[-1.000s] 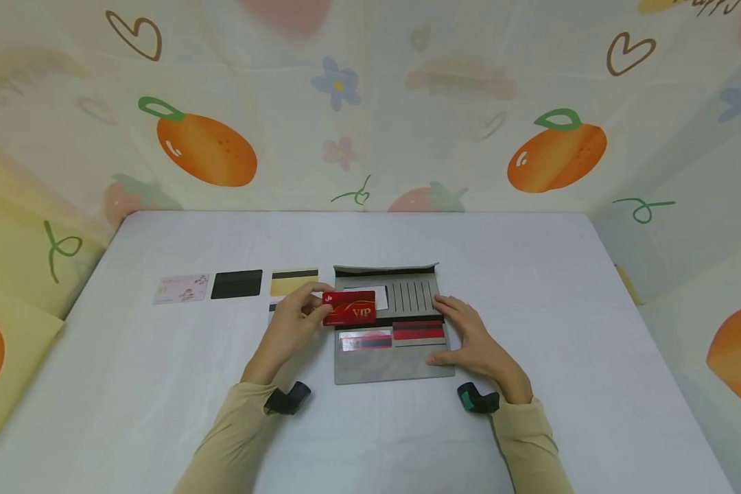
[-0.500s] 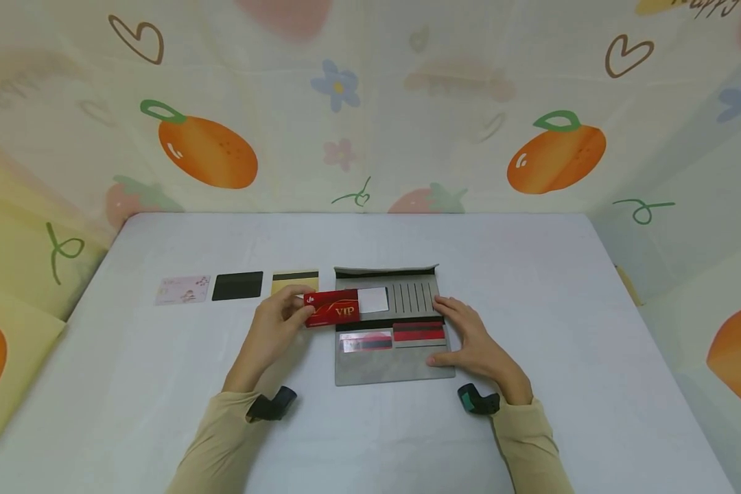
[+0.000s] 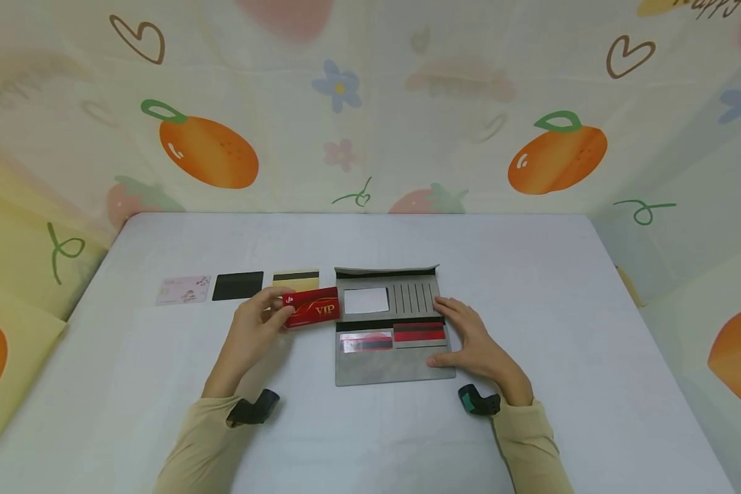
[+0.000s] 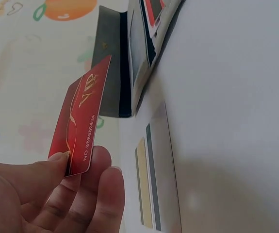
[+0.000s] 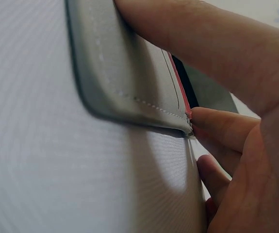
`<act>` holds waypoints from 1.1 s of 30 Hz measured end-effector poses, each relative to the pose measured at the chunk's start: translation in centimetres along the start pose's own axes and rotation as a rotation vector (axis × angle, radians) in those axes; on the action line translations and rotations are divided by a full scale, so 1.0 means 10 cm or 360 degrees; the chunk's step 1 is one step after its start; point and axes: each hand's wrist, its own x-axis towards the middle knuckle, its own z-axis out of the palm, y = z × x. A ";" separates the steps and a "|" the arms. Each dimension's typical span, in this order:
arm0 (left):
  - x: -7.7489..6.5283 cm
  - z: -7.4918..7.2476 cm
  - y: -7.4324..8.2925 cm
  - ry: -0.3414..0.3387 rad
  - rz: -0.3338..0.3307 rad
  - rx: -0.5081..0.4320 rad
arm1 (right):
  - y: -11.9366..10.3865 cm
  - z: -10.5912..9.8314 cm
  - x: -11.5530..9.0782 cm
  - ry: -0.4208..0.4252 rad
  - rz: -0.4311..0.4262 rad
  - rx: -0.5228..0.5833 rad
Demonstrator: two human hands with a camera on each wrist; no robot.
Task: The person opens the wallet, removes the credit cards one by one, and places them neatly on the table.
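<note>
My left hand (image 3: 253, 336) pinches a red VIP card (image 3: 313, 306) between thumb and fingers, just left of an open grey wallet (image 3: 377, 368). In the left wrist view the card (image 4: 78, 121) is tilted and raised, gold lettering showing. The wallet lies unfolded; a white panel (image 3: 366, 300) shows in its upper half beside a row of slots. Its lower half carries a pinkish striped card (image 3: 366, 342) and a red striped card (image 3: 418, 332). My right hand (image 3: 472, 339) rests at the wallet's right side, thumb over the lower flap, fingertips along the edge.
Left of the wallet lie a pale pink card (image 3: 182, 290), a black card (image 3: 237, 286) and a gold card (image 3: 295, 280) in a row. Another pale card with a dark stripe (image 4: 163, 170) lies near the gold one, hidden by my left hand in the head view.
My left hand has moved left with the red VIP card, from over the wallet to beside it, uncovering the white panel. My right hand and the wallet have stayed put.
</note>
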 end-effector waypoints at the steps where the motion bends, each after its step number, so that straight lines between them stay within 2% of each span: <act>1: 0.00 -0.02 -0.01 0.0002 0.0001 -0.0004 | 0.00 0.00 0.00 0.0000 -0.0003 0.0002; 17: -0.03 -0.27 -0.24 0.0043 -0.0012 0.0065 | 0.01 0.00 0.00 -0.0013 -0.0011 0.0003; 25: -0.08 -0.37 -0.36 0.0074 -0.0063 0.0117 | 0.01 0.00 -0.01 -0.0017 -0.0024 0.0001; 33: -0.10 -0.46 -0.51 0.0145 -0.0012 0.0126 | 0.00 0.00 0.00 -0.0005 -0.0037 -0.0005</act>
